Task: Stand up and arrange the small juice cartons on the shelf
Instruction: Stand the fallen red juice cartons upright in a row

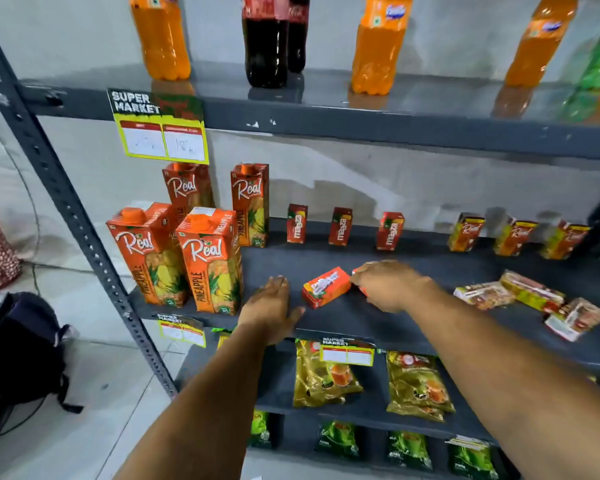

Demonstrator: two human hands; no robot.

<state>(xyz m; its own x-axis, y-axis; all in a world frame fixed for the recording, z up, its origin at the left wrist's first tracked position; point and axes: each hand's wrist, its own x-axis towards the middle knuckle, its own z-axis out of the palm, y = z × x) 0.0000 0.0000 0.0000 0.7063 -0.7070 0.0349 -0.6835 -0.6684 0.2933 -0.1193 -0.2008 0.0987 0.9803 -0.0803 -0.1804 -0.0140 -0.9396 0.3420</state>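
One red Maaza carton (325,287) lies flat mid-shelf (413,317), long axis running left-right, between the hands. Right hand (388,285) touches its right end, covering a second carton; grip unclear. Left hand (271,306) open, flat, just beside.

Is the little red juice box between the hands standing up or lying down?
Lying down: the small red carton rests on its long side on the shelf.

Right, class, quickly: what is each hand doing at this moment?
Left hand: open, flat on the shelf, holding nothing.
Right hand: fingers curled over a small red carton that is mostly hidden; a firm grip cannot be told.
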